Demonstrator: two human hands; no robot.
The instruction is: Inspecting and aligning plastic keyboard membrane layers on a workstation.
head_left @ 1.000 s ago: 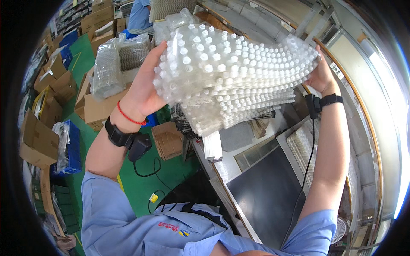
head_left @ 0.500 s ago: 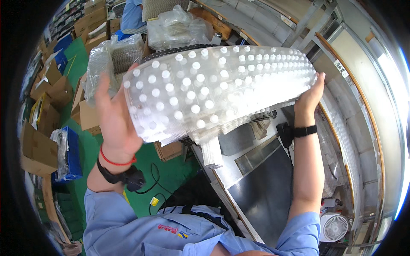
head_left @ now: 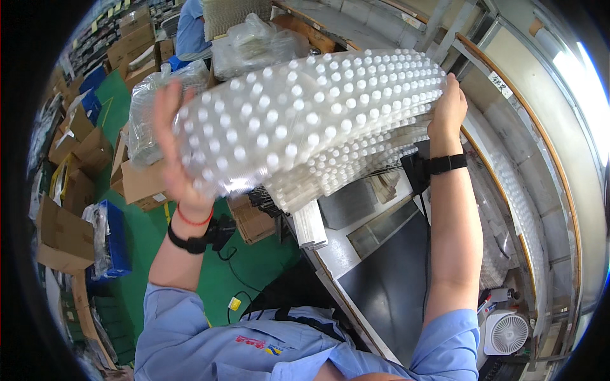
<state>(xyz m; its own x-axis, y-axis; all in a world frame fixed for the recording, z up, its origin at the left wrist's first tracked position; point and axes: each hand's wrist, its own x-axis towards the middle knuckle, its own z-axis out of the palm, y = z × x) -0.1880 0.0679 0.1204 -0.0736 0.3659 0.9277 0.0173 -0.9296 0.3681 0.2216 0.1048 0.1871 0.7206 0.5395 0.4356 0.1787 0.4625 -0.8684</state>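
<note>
A curved stack of clear plastic sheets (head_left: 305, 120), covered in rows of white round bumps, is raised between my hands. My right hand (head_left: 448, 109) is closed on its right end, the fingers partly hidden behind the sheets. At the left end my left hand (head_left: 178, 149) has its fingers stretched upward and apart, somewhat blurred, with the palm against the stack's edge. Under the raised stack, more bumped clear sheets (head_left: 356, 162) show, and a white stack with a flat top (head_left: 310, 225) stands by the bench edge. Each wrist wears a black strap with a small device.
A bench (head_left: 387, 279) with a dark surface stands in front of me. Cardboard boxes (head_left: 63, 238) and a blue bin (head_left: 117, 241) lie along the green floor at left. Bagged sheets (head_left: 254, 47) are piled at the back; a white fan (head_left: 507, 333) is at lower right.
The raised sheets have shifted slightly left and up and tilted, baring more of the bumped sheets beneath. My left hand has turned more upright; my right hand has moved a little left.
</note>
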